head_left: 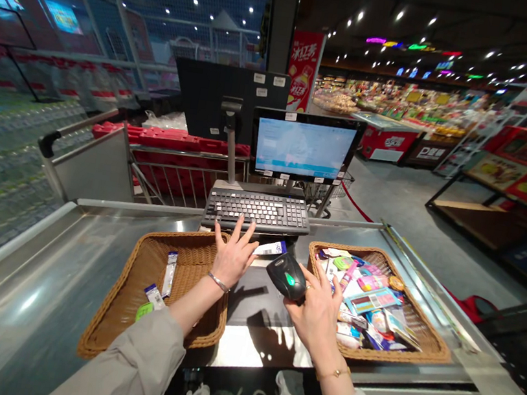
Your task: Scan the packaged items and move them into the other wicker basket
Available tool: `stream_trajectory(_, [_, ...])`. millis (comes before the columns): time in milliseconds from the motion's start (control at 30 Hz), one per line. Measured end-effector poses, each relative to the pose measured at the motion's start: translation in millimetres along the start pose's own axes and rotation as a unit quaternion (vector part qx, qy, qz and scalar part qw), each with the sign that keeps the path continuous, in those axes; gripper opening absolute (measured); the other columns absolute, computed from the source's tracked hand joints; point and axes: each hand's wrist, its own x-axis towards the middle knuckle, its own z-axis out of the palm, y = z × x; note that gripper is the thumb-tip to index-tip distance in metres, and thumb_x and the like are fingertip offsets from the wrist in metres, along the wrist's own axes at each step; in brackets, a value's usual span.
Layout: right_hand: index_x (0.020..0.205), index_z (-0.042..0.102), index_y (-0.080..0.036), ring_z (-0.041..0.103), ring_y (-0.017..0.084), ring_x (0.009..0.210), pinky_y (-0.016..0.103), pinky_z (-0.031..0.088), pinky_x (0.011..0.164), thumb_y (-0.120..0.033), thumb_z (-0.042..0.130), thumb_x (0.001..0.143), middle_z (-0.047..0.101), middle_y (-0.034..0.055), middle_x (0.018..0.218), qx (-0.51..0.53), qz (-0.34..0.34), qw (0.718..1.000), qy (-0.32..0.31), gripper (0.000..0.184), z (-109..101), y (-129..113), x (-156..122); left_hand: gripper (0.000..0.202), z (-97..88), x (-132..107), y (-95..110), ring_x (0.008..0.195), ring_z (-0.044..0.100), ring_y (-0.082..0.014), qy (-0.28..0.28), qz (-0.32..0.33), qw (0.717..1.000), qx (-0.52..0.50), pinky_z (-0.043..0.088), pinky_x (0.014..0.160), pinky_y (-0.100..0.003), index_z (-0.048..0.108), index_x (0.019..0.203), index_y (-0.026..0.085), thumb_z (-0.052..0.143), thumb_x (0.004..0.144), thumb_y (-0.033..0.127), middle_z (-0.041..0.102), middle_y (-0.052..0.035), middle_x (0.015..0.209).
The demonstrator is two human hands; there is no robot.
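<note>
The right hand (313,312), a thin gold bracelet (333,373) at its wrist, lies palm-down, its fingers closed over a black handheld barcode scanner (287,277) with a glowing green mark and no legible brand. The left hand (234,257), wearing a silver chain bracelet (218,281), is raised and open, its fingers spread and gripping nothing. Their tips reach the near edge of a black keyboard (257,211) (contact is hard to judge). Just beside that hand, a small white-and-blue box (270,248) lies on the steel counter (28,269), between two wicker baskets. The left basket (118,288) holds a few slim packets (170,274); the right basket (424,341) is heaped with small cosmetic packs (371,301) (their print is too small to read). Farther off stand a monitor (303,145) with illegible text and a red banner (304,69) reading 冰红茶.
</note>
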Motion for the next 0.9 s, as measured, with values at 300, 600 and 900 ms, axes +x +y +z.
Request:
stream_trajectory(300, [0.098, 0.067, -0.022, 0.035, 0.029, 0.138, 0.052, 0.016, 0.114, -0.022, 0.060, 0.072, 0.063, 0.0040, 0.129, 0.003, 0.010, 1.000, 0.005, 0.027, -1.1, -0.3, 0.3, 0.019, 1.7, 3.3, 3.0, 0.144, 0.024, -0.0378, 0.007, 0.003, 1.000, -0.005, -0.004, 0.106, -0.079, 0.070, 0.103, 0.026, 0.060, 0.088, 0.033, 0.046, -0.0071, 0.147])
stream_trajectory(600, [0.101, 0.066, -0.022, 0.040, 0.031, 0.135, 0.054, 0.020, 0.110, -0.027, 0.059, 0.078, 0.064, 0.0070, 0.126, -0.025, 0.054, 0.996, 0.067, 0.025, -9.5, 14.2, -0.9, 0.020, 8.9, 23.8, 23.1, 0.145, 0.022, -0.0376, 0.008, 0.015, 1.000, -0.026, -0.006, 0.106, -0.078, 0.069, 0.103, 0.026, 0.059, 0.089, 0.035, 0.045, -0.0067, 0.148])
stream_trajectory(900, [0.102, 0.067, -0.020, 0.046, 0.031, 0.129, 0.054, 0.022, 0.109, -0.039, 0.060, 0.080, 0.069, 0.0110, 0.112, -0.063, 0.177, 0.974, 0.127, 0.030, -27.8, 52.2, -7.7, 0.018, 25.6, 51.2, 63.9, 0.144, 0.024, -0.0380, 0.013, 0.044, 0.997, -0.059, -0.005, 0.105, -0.079, 0.070, 0.101, 0.026, 0.059, 0.089, 0.034, 0.046, -0.0070, 0.147])
